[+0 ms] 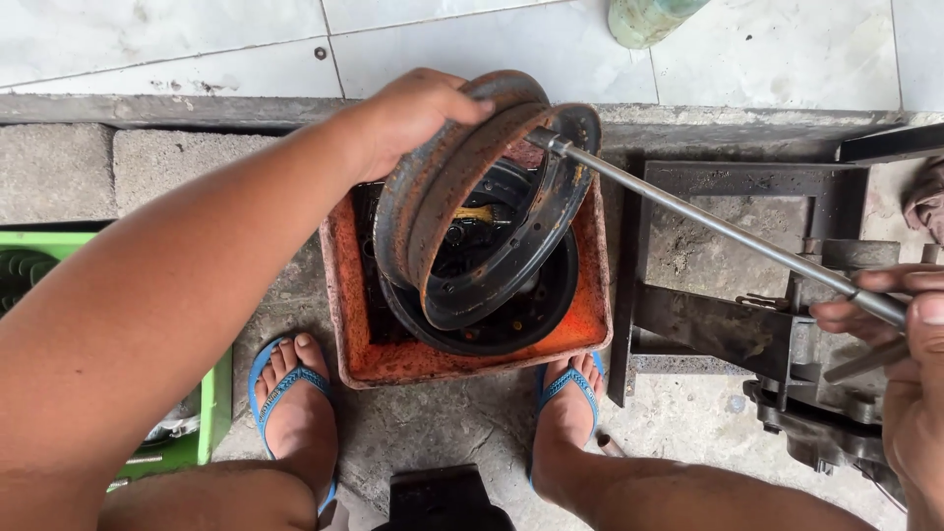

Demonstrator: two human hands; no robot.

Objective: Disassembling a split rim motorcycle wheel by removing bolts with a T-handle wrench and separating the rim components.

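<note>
- That wheel rim is pretty rusty, dark inside, tilted on edge over the orange tray.
- Your left hand has its grip wrapped on the rim's top edge.
- Your right hand is closed round a long steel rod, tip touching the rim.

Rust-brown wheel rim — orange tray, blue sandals, green crate, grey rod.
</note>
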